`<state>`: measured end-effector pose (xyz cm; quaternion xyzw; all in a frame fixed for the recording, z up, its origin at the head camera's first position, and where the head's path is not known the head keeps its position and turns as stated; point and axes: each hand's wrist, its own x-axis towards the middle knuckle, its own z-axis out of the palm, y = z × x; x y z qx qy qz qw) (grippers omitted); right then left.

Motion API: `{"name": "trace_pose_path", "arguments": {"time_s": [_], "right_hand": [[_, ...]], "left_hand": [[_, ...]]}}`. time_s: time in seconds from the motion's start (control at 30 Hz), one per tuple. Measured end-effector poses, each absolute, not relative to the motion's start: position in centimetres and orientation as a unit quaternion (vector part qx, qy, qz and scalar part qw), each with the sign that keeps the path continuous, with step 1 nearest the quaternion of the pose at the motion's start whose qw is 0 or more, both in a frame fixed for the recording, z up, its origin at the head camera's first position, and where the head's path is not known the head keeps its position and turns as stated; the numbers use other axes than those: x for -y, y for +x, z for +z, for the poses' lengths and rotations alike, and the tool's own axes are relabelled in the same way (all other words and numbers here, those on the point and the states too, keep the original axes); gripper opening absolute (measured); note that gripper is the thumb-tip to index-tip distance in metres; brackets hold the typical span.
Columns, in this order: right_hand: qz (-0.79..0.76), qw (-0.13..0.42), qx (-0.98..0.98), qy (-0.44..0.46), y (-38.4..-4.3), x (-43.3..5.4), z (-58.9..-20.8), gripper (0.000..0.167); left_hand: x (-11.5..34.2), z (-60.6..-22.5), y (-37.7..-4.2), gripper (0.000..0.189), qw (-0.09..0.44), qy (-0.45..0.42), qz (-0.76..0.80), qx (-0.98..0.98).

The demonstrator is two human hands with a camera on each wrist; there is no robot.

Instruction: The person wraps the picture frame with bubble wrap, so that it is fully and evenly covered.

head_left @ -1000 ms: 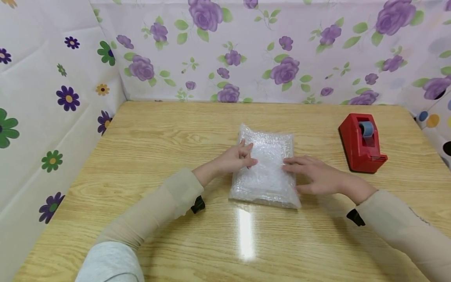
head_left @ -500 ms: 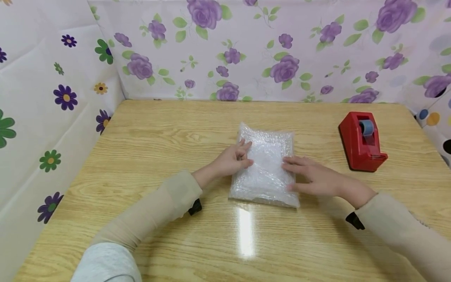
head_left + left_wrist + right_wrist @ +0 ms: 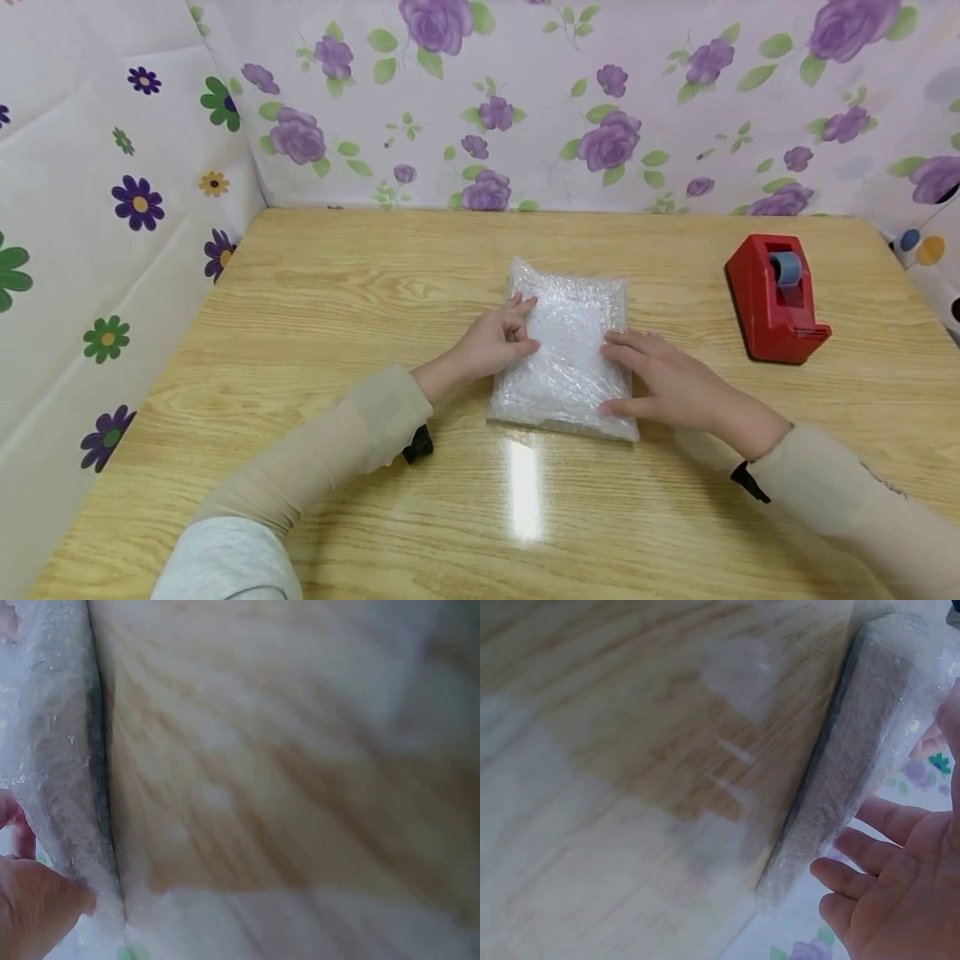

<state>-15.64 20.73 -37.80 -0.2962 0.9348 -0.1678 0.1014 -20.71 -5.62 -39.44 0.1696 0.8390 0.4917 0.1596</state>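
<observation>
A flat rectangular parcel in clear bubble wrap (image 3: 566, 321) lies on the wooden table. What is inside is hard to make out, though its side looks greyish brown in the right wrist view. My left hand (image 3: 495, 340) rests on the parcel's left part, two fingers extended, another bent near the thumb. At the parcel's right edge my right hand (image 3: 663, 375) touches the wrap with spread, fairly straight fingers and thumb. In the left wrist view the thumb (image 3: 45, 900) lies against the wrap's edge. Neither hand visibly grips the parcel.
A red tape dispenser (image 3: 776, 308) with a roll of bluish tape (image 3: 787, 268) stands at the table's right side. Flower-printed sheets (image 3: 540, 108) rise behind and at both sides of the table (image 3: 360, 275).
My right thumb has moved leftward from the parcel's edge onto its top. The left thumb has drawn back slightly to the left. The parcel lies in nearly the same place.
</observation>
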Motion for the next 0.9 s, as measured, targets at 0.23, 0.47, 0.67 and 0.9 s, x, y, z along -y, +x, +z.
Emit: {"name": "trace_pose_path", "arguments": {"time_s": [0.23,0.47,0.67,0.9], "right_hand": [[-0.122,0.079,-0.933,-0.328,-15.7,-20.4,-37.9,0.079],[-0.125,0.115,-0.927,-0.333,-16.0,-20.5,-38.3,0.081],[-0.119,0.144,-0.929,-0.320,-16.5,-20.5,-37.6,0.081],[-0.126,0.167,-0.928,-0.310,-16.8,-20.2,-37.2,0.084]], "left_hand": [[5.4,-39.5,-20.7,0.029,0.144,0.169,0.482,-0.848],[5.4,-39.9,-20.7,0.026,0.133,0.175,0.483,-0.848],[5.3,-40.3,-20.7,0.020,0.119,0.196,0.471,-0.852],[5.5,-40.2,-20.7,0.046,0.109,0.242,0.429,-0.864]]}}
